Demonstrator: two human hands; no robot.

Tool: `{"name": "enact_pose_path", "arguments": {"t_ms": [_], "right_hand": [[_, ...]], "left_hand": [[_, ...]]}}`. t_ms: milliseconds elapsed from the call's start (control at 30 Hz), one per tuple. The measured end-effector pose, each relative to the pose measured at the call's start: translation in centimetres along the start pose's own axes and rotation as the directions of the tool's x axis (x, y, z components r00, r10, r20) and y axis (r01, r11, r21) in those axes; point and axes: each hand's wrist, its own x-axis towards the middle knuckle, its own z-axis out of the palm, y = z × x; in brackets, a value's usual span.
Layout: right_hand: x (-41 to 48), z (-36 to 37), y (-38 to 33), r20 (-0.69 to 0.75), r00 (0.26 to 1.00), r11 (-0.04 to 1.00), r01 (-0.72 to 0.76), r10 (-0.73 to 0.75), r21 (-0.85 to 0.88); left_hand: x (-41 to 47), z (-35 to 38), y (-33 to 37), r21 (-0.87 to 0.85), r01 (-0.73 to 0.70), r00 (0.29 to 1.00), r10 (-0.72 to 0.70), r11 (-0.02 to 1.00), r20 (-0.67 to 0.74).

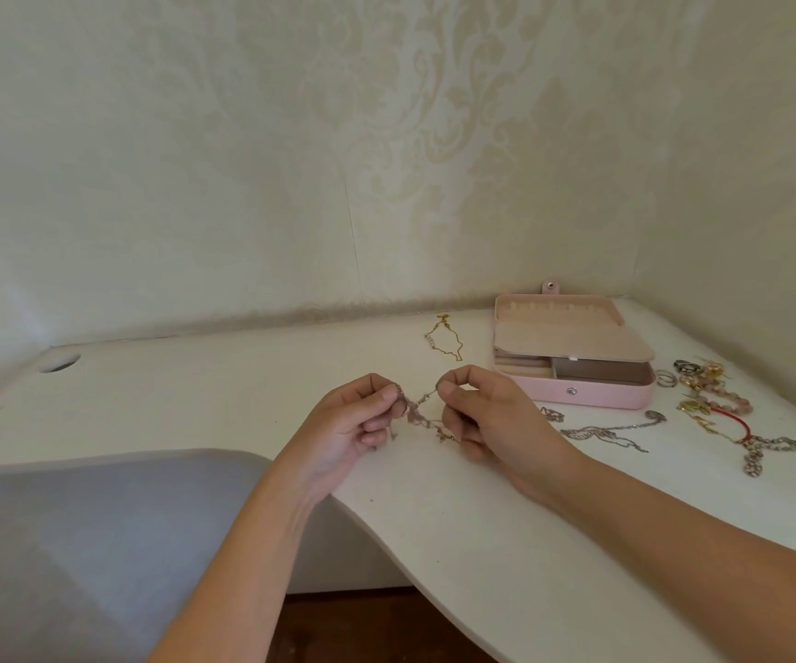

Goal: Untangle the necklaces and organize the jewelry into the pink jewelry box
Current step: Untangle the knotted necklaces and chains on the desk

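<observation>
Two grips | left hand [350,430] and right hand [489,418] fingers [449,389] clamped on tangled chain [421,416] | axis left-right

The table [195,404] runs into a corner of the walls at the back right. The jewelry box [592,392] sits on the surface near that back right corner, just off the back edge. To its left, near the back edge, lies a thin chain [444,339]. In front of the box lie a small chain piece [551,414] and, to the right of that, a long chain [611,433]. Right of the box, along the right edge, come the rings [666,378], a heap of beaded bracelets [712,390], a bangle [740,421] and, nearest the front, a chain cluster [764,452]. Over the front edge, left of the box, the left hand [353,433] and right hand [492,413] pinch the tangled necklace [422,416] between them. A cable hole [58,362] sits at the back left corner. A seat [75,519] stands below the front edge, at the left.
</observation>
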Motion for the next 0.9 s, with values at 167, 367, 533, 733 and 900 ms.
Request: {"name": "enact_pose_path", "arguments": {"t_ms": [167,367,533,733,900], "right_hand": [[0.2,0.1,0.4,-0.034,0.993,0.989,0.113,-0.117,-0.098],[0.7,0.0,1.2,-0.067,0.990,0.990,0.122,-0.127,-0.068],[0.9,-0.1,1.3,-0.108,0.983,0.986,0.140,-0.150,-0.091],[0.1,0.1,0.5,-0.046,0.981,0.962,0.175,-0.189,-0.210],[-0.2,0.4,0.2,-0.003,0.995,0.977,0.094,-0.096,-0.193]], "left_hand": [[0.0,0.5,-0.1,0.161,0.008,1.000,-0.006,0.987,-0.014],[0.2,0.0,-0.2,0.072,0.014,0.999,-0.011,0.997,-0.035],[0.2,-0.3,-0.3,0.021,0.020,1.000,-0.019,1.000,-0.024],[0.2,-0.1,-0.1,0.112,0.022,1.000,-0.023,0.993,0.001],[0.1,0.1,-0.1,0.201,0.010,0.999,-0.021,0.980,0.050]]}}
